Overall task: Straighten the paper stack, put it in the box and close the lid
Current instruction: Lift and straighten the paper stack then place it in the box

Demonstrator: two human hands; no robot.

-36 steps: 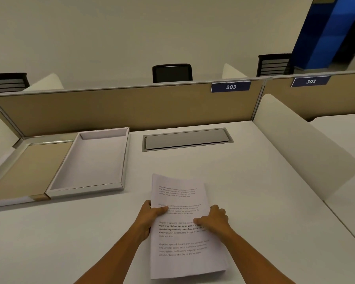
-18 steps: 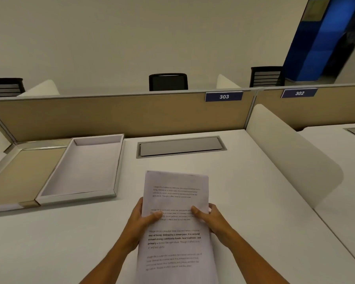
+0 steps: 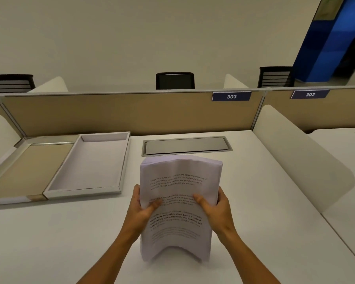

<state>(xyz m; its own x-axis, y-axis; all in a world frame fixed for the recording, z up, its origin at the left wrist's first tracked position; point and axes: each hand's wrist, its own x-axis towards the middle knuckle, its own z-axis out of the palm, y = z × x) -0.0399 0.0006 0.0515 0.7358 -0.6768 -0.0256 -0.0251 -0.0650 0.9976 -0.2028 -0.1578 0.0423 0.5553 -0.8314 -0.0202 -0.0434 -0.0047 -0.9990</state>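
Note:
A thick stack of printed white paper stands nearly upright on the desk in front of me, bowed outward, its bottom edge on the tabletop. My left hand grips its left edge and my right hand grips its right edge, thumbs on the front sheet. To the left lies the open box: a shallow white tray with an empty inside, and its lid laid flat beside it, tan inner face up.
The white desk carries a grey metal cable hatch behind the stack. A tan partition runs along the back, a white curved divider on the right. Black chairs stand beyond.
The stack lay flat on the desk under both hands; both hands have since gripped its sides and tipped it up onto its bottom edge.

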